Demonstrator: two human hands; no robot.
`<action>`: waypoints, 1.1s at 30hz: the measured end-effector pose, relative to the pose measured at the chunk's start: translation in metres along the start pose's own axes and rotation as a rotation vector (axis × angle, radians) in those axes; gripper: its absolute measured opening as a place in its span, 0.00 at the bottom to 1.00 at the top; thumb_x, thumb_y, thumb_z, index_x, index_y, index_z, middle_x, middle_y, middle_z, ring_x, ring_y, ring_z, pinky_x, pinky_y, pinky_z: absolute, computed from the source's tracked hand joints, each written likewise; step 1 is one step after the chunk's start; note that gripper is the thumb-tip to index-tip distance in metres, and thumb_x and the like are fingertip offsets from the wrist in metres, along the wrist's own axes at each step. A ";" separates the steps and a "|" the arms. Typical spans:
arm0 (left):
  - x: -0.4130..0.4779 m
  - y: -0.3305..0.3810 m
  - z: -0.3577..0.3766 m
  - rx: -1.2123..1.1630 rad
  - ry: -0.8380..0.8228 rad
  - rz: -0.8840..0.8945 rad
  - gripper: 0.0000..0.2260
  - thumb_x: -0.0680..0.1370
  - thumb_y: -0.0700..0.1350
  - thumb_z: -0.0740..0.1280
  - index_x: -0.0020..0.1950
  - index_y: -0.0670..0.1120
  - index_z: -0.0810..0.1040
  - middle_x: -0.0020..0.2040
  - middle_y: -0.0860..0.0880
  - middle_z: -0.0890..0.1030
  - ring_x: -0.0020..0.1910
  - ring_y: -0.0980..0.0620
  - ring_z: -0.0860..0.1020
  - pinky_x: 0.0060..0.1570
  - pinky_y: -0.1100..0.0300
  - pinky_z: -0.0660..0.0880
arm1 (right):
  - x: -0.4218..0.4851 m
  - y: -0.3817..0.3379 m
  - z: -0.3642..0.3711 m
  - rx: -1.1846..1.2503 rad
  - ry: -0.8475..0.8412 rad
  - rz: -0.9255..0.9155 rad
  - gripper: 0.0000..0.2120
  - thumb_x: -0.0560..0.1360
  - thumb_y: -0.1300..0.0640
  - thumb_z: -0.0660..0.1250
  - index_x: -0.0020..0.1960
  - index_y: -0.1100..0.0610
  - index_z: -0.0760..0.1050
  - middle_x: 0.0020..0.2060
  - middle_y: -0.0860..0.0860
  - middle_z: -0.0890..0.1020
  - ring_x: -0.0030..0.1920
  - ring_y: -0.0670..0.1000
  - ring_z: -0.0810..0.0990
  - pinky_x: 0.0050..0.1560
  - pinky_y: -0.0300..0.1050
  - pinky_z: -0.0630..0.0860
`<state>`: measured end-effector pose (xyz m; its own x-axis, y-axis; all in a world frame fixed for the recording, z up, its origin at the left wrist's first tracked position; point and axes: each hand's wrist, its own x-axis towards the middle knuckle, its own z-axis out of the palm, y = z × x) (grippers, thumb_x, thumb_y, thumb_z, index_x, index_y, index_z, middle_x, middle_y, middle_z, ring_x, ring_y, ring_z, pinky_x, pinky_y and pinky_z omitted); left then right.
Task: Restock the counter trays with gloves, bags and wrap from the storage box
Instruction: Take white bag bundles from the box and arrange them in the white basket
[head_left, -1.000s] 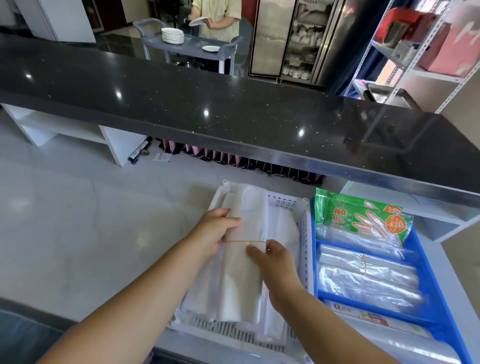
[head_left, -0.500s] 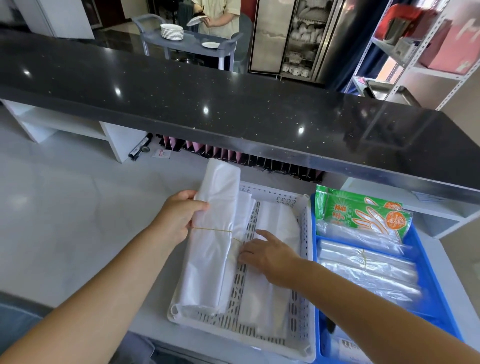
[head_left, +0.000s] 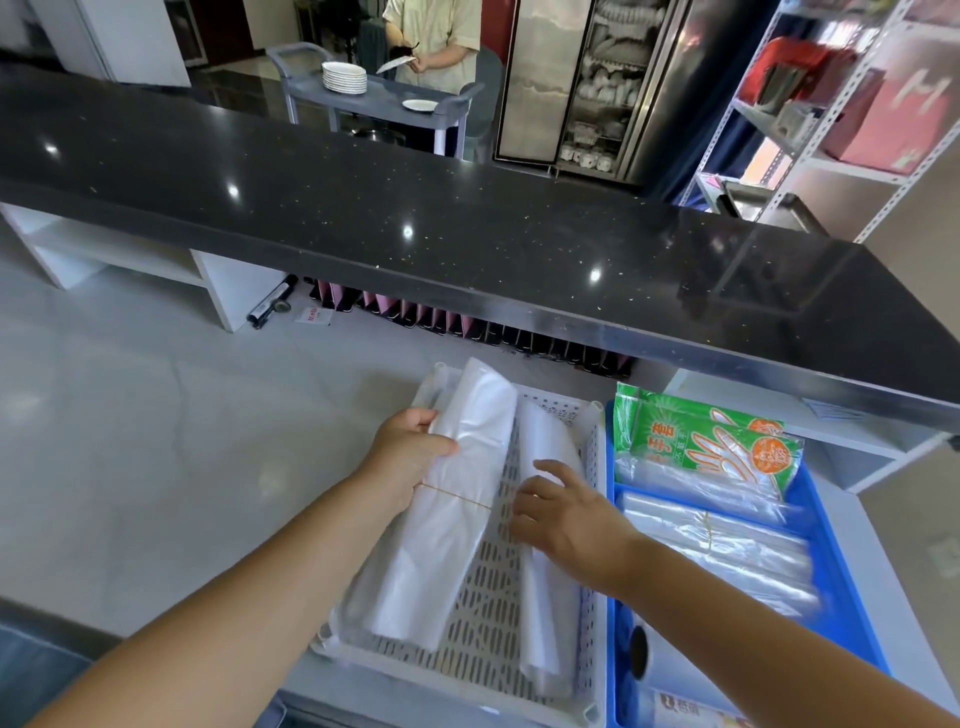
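Bag bundle (head_left: 447, 519) lies lengthwise down the left side of the white tray (head_left: 493, 597), mid-frame. Left hand (head_left: 410, 457) is clamped round its upper half, right hand (head_left: 566, 514) loose-fingered over the neighbouring bundle (head_left: 545, 613).

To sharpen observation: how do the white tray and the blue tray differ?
The white tray is perforated; the blue tray's walls look solid. The white tray holds white bag bundles; the blue tray holds green glove packs and clear bag bundles. The left hand and right hand are in the white tray, not the blue tray. Both are rectangular, side by side.
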<state>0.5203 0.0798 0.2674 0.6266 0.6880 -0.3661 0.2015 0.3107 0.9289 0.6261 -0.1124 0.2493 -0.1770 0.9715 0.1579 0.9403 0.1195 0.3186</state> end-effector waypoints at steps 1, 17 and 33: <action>0.001 -0.004 0.008 0.015 -0.006 -0.002 0.15 0.66 0.28 0.69 0.50 0.40 0.77 0.40 0.45 0.80 0.36 0.48 0.79 0.38 0.58 0.77 | -0.006 0.000 -0.002 0.003 0.052 0.035 0.12 0.67 0.66 0.67 0.45 0.51 0.75 0.40 0.48 0.81 0.47 0.52 0.79 0.65 0.56 0.69; 0.009 -0.045 0.048 0.677 0.035 0.184 0.12 0.67 0.38 0.68 0.49 0.45 0.75 0.45 0.48 0.81 0.45 0.47 0.78 0.43 0.57 0.73 | -0.007 -0.015 0.007 0.013 0.128 0.247 0.11 0.62 0.67 0.67 0.40 0.54 0.77 0.37 0.49 0.81 0.47 0.53 0.80 0.63 0.57 0.71; 0.052 0.002 0.065 0.927 -0.198 0.162 0.10 0.69 0.48 0.68 0.34 0.45 0.69 0.31 0.50 0.70 0.30 0.51 0.68 0.31 0.59 0.62 | 0.005 -0.022 0.015 0.225 0.037 0.313 0.16 0.63 0.63 0.73 0.50 0.53 0.79 0.54 0.53 0.82 0.60 0.55 0.78 0.60 0.49 0.75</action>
<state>0.6019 0.0736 0.2536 0.7977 0.5276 -0.2920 0.5632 -0.4786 0.6736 0.6086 -0.1075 0.2287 0.1220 0.9607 0.2495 0.9901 -0.1354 0.0373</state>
